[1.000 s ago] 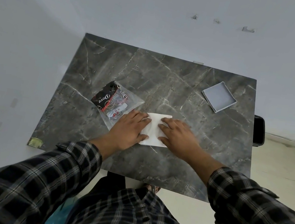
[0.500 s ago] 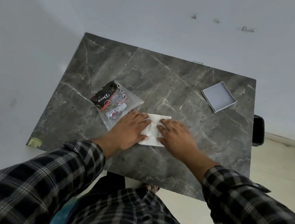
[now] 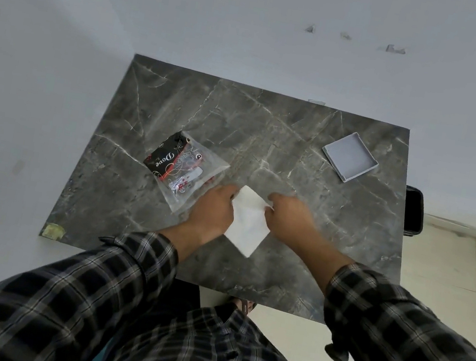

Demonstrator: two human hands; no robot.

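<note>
A white folded tissue (image 3: 247, 225) hangs between my two hands above the dark marble table (image 3: 271, 129), its lower corner pointing toward me. My left hand (image 3: 212, 212) grips its left upper edge and my right hand (image 3: 288, 221) pinches its right upper corner. My fingertips are hidden behind the tissue and the backs of my hands.
A clear plastic packet (image 3: 185, 168) with a black and red label lies just left of my left hand. A shallow grey square tray (image 3: 349, 156) sits at the table's far right. A black object (image 3: 413, 212) stands past the right edge. A yellowish sticker (image 3: 53, 232) marks the near left corner.
The tissue lay flat on the table under both hands. Now both hands have lifted it off the surface and turned it, so it hangs diagonally between them.
</note>
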